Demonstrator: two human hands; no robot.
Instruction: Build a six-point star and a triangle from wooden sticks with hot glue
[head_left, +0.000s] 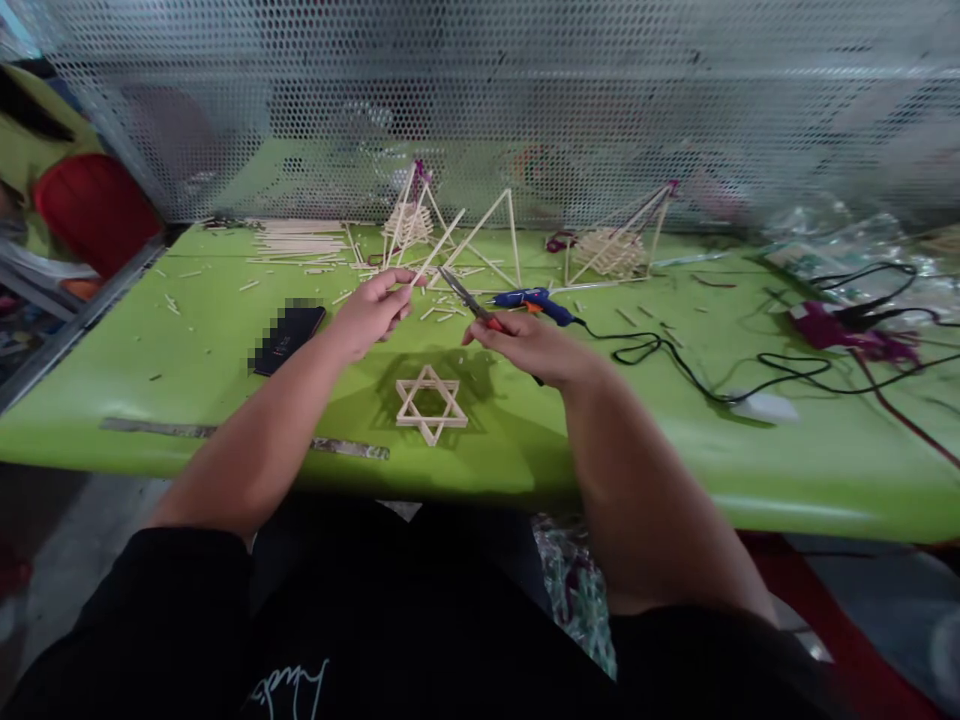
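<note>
Between finger and thumb, my left hand (pixel 373 312) pinches a thin wooden stick (pixel 438 246) that slants up to the right. My right hand (pixel 523 345) is closed round the red handle of a pair of scissors (pixel 466 295), whose blades point up and left near the stick. On the table below both hands lies a six-pointed star (pixel 430 404) built of layered sticks. Just beyond my right hand rests a blue glue gun (pixel 531 300) with an orange trigger. Short cut stick pieces (pixel 444 313) are scattered between the hands.
A pile of sticks (pixel 296 240), stick frames (pixel 513 235) and stick-built pieces (pixel 609 250) stand along the back by a perforated metal screen (pixel 480 90). A dark phone (pixel 291 338) and metal ruler (pixel 351 448) lie left. Black cable (pixel 697 383) and plastic bags (pixel 840 255) occupy the right.
</note>
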